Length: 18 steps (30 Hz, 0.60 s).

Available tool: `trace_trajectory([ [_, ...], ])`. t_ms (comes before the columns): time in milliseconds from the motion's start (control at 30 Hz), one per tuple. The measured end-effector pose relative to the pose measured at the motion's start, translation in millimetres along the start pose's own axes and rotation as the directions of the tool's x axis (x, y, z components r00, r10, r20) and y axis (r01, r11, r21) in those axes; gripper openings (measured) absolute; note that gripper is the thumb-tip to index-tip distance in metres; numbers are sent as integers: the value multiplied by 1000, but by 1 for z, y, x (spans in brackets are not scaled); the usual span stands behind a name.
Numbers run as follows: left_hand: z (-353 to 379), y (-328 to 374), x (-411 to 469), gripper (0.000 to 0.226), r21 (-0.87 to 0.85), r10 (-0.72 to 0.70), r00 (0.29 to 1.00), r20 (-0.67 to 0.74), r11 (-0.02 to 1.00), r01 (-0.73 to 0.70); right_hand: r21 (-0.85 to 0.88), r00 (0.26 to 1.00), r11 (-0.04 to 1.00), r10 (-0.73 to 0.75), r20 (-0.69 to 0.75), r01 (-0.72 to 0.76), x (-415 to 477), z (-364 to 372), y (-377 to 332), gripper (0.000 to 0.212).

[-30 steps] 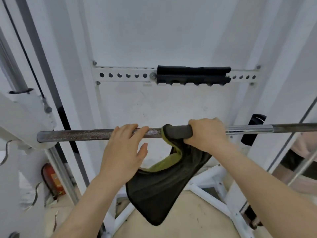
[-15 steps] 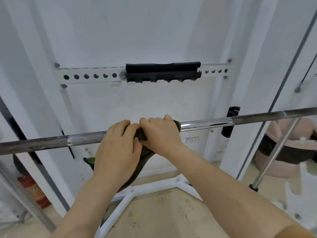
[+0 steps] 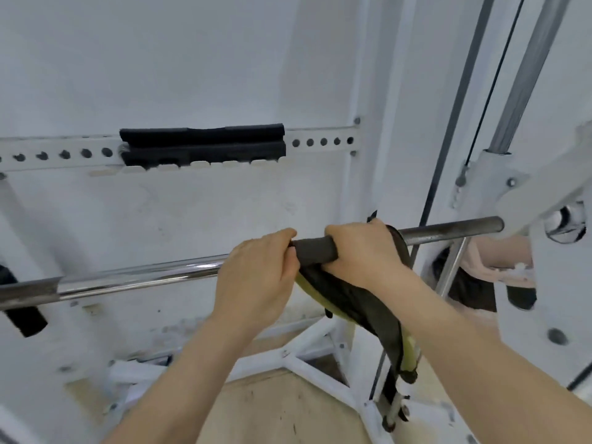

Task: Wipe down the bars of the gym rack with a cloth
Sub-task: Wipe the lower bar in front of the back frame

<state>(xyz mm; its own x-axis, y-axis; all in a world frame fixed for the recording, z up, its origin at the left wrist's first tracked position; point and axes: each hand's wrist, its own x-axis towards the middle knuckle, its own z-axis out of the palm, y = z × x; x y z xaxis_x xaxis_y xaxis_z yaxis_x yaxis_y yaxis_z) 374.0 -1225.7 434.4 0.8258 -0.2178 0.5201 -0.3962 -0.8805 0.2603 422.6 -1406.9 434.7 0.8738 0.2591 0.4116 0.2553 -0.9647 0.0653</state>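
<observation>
Cloth [image 3: 315, 251], left hand [image 3: 256, 277] and right hand [image 3: 362, 248] slid rightward along bar [image 3: 137, 277].

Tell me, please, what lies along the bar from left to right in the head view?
Chrome bar stretch → left hand → cloth → right hand → dark bar end → white bracket.

A black foam pad [image 3: 202, 144] sits clamped on a white perforated rail [image 3: 323, 142] that runs across the white wall [image 3: 192, 59]. Above the pad the wall is plain and softly, evenly lit. Just below the pad the paint is scuffed and smudged grey. Far below the pad lies a pale tan floor [image 3: 272, 411] flecked with dark specks. Down to the pad's right is a pink and black shape [image 3: 499, 251], mostly hidden.
</observation>
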Motion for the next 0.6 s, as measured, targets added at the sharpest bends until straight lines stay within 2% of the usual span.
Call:
trace_trajectory([
  [100,3,-3,16,30,104,-164,986,14,981,162,74,993,990,-116,-36,118,9,-1,-53,14],
  [200,-2,-16,28,30,63,-286,958,19,957,285,118,986,980,-155,-60,162,12,2,-67,16],
  [300,-3,-12,30,35,195,-265,962,58,949,250,110,968,962,-247,-46,251,6,0,-28,26],
  [367,1,-3,36,53,318,-261,958,121,924,211,57,982,981,-187,-8,187,-1,-2,15,29],
  [433,4,0,39,71,374,-273,947,172,907,193,-18,998,998,-67,12,67,-11,-7,44,28],
  [500,6,-1,43,75,375,-257,950,175,910,176,-60,1000,998,-5,26,7,-6,-9,38,22],
  [600,10,-5,42,69,350,-204,972,116,924,152,-20,993,999,-48,111,50,11,-9,-26,17],
])
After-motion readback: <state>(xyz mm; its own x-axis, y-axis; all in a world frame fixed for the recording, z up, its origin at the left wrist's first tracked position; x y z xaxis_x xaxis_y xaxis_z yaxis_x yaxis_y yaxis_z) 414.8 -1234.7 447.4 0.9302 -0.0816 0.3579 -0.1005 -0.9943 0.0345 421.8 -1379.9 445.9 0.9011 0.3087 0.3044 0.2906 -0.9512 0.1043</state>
